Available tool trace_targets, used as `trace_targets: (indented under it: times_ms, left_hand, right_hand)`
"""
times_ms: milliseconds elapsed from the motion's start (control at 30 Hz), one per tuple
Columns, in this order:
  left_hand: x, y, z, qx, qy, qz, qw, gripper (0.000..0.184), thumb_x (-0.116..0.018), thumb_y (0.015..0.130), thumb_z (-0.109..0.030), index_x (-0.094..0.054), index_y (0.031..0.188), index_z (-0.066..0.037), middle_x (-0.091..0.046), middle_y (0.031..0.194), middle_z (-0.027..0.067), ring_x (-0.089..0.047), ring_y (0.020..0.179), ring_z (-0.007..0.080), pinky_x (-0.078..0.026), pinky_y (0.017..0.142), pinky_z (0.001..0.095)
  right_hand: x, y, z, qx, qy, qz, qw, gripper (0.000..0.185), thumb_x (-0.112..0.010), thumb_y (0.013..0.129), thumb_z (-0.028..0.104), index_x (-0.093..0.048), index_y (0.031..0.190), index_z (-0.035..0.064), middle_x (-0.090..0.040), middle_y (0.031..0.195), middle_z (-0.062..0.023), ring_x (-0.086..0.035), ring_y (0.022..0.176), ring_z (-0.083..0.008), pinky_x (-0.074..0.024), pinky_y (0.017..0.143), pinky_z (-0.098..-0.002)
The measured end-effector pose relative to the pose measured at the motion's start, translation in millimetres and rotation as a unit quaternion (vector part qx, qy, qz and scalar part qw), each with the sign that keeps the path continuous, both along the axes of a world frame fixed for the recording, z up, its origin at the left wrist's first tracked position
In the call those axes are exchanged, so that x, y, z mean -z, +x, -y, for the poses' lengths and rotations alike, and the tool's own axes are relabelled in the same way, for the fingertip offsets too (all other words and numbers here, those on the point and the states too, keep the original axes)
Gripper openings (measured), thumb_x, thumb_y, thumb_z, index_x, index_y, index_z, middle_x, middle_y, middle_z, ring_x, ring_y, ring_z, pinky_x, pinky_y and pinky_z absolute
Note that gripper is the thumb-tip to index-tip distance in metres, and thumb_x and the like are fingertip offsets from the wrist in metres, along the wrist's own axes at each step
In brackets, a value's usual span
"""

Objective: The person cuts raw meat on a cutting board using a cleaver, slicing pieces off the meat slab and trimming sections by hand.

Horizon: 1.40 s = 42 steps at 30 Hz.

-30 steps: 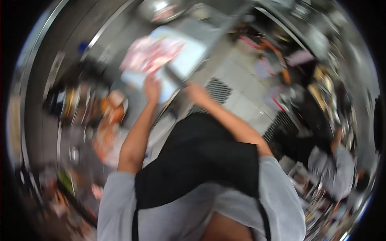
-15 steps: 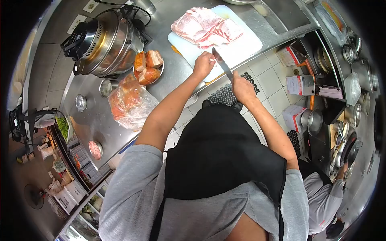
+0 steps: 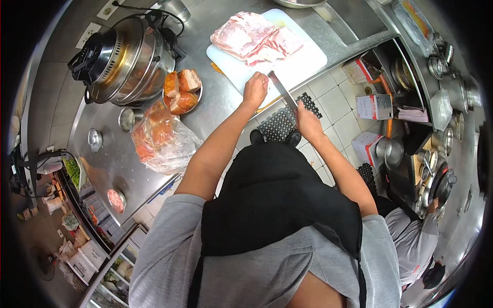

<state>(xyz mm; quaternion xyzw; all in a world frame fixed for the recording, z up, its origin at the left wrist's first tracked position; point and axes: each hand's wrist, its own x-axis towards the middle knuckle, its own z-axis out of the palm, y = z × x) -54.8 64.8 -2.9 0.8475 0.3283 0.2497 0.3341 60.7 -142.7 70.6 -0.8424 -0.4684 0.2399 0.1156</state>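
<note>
My right hand is closed around the handle of a long knife, whose blade slants over the near edge of the white cutting board. Close to the blade's tip, my left hand rests at the board's near side with its fingers curled together. Whether anything is pinched in those fingers is too small to make out. A large slab of raw, pale pink meat lies on the far part of the board, apart from both hands.
Left on the steel counter stand a glass-bowled countertop oven, a bowl of browned meat chunks, a plastic-wrapped bundle and small metal bowls. Boxes sit on a shelf at right. A co-worker handles a pan lower right.
Both hands and the knife have drawn slightly nearer to my body, away from the meat. The whole view has shifted a little, and the meat stays in place on the board.
</note>
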Motion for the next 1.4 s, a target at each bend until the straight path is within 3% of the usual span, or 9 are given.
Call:
trace_targets:
  times_ms: [200, 400, 567, 800, 1100, 1200, 1233, 1300, 1400]
  left_hand:
    - [11.4, -12.3, -2.4, 0.047, 0.011, 0.031, 0.998, 0.014, -0.068, 0.087, 0.001, -0.063, 0.100, -0.001, -0.064, 0.100, 0.0178, -0.066, 0.086, 0.0388, -0.054, 0.080, 0.0470]
    - [6.9, -16.6, 5.0, -0.055, -0.140, 0.085, 0.985, 0.034, -0.070, 0.083, 0.008, -0.052, 0.111, -0.002, -0.063, 0.098, 0.0133, -0.070, 0.080, 0.0256, -0.057, 0.072, 0.0372]
    - [3.6, -13.0, 3.8, -0.026, -0.075, 0.044, 0.996, 0.029, -0.072, 0.080, 0.004, -0.063, 0.107, -0.001, -0.064, 0.101, 0.0159, -0.068, 0.081, 0.0318, -0.056, 0.079, 0.0421]
    - [13.8, -14.5, -4.9, -0.008, -0.051, -0.016, 0.999, 0.016, -0.073, 0.079, 0.000, -0.072, 0.094, -0.002, -0.063, 0.102, 0.0168, -0.068, 0.087, 0.0356, -0.056, 0.084, 0.0445]
    - [-3.1, -12.8, 10.2, -0.100, -0.145, 0.044, 0.983, 0.024, -0.071, 0.080, 0.005, -0.058, 0.098, -0.001, -0.062, 0.097, 0.0163, -0.065, 0.082, 0.0345, -0.053, 0.079, 0.0457]
    - [-3.1, -15.5, 11.9, -0.077, -0.117, 0.048, 0.989, 0.028, -0.072, 0.079, 0.005, -0.055, 0.099, -0.002, -0.062, 0.096, 0.0166, -0.064, 0.083, 0.0355, -0.053, 0.078, 0.0447]
    - [11.1, -17.1, 9.1, -0.061, -0.022, 0.068, 0.996, 0.026, -0.072, 0.078, 0.004, -0.057, 0.098, -0.002, -0.062, 0.096, 0.0166, -0.064, 0.086, 0.0364, -0.053, 0.079, 0.0452]
    - [56.2, -14.3, -6.0, -0.039, -0.041, 0.074, 0.996, 0.041, -0.072, 0.078, -0.001, -0.066, 0.118, -0.005, -0.066, 0.112, 0.0173, -0.065, 0.104, 0.0359, -0.053, 0.093, 0.0428]
    - [24.7, -3.8, -0.2, 0.043, -0.019, 0.072, 0.996, 0.046, -0.078, 0.085, -0.020, -0.067, 0.127, -0.005, -0.065, 0.128, 0.0164, -0.058, 0.121, 0.0329, -0.045, 0.107, 0.0436]
  right_hand:
    - [-11.4, 17.5, -9.9, 0.061, 0.086, -0.020, 0.994, 0.027, -0.052, 0.104, 0.022, -0.053, 0.115, -0.0017, -0.068, 0.084, -0.0334, -0.066, 0.085, -0.0538, -0.0514, 0.077, -0.0627]
    - [-54.5, -17.6, -24.3, 0.104, 0.132, -0.003, 0.986, 0.029, -0.052, 0.104, 0.025, -0.054, 0.112, -0.0024, -0.067, 0.081, -0.0339, -0.067, 0.084, -0.0535, -0.0514, 0.076, -0.0631]
    - [1.7, -4.9, -16.8, 0.007, 0.028, -0.006, 1.000, 0.031, -0.054, 0.103, 0.026, -0.055, 0.113, -0.0032, -0.070, 0.089, -0.0325, -0.068, 0.089, -0.0514, -0.0530, 0.080, -0.0608]
    - [-20.3, 7.1, -11.0, 0.038, 0.070, -0.030, 0.996, 0.033, -0.054, 0.104, 0.028, -0.059, 0.117, -0.0020, -0.070, 0.094, -0.0320, -0.067, 0.094, -0.0516, -0.0518, 0.085, -0.0596]
    - [-63.2, -33.9, -30.0, 0.118, 0.132, -0.016, 0.984, 0.034, -0.051, 0.105, 0.028, -0.053, 0.119, -0.0026, -0.070, 0.092, -0.0332, -0.067, 0.092, -0.0522, -0.0514, 0.084, -0.0626]
    - [-5.8, -15.6, -24.9, 0.023, -0.004, 0.002, 1.000, 0.032, -0.050, 0.105, 0.028, -0.054, 0.116, -0.0020, -0.070, 0.091, -0.0322, -0.068, 0.091, -0.0512, -0.0517, 0.085, -0.0620]
    - [-1.9, -8.7, -25.9, 0.034, 0.015, -0.017, 0.999, 0.033, -0.051, 0.104, 0.029, -0.055, 0.115, -0.0022, -0.071, 0.094, -0.0316, -0.069, 0.092, -0.0496, -0.0524, 0.086, -0.0600]
    - [7.2, 0.7, -28.5, 0.032, 0.052, -0.104, 0.993, 0.032, -0.053, 0.101, 0.025, -0.058, 0.116, -0.0034, -0.071, 0.099, -0.0299, -0.068, 0.095, -0.0487, -0.0533, 0.084, -0.0565]
    - [46.8, -3.7, -19.8, 0.033, 0.086, -0.077, 0.993, 0.035, -0.056, 0.100, 0.030, -0.064, 0.119, 0.0012, -0.069, 0.112, -0.0257, -0.068, 0.106, -0.0420, -0.0531, 0.089, -0.0527]
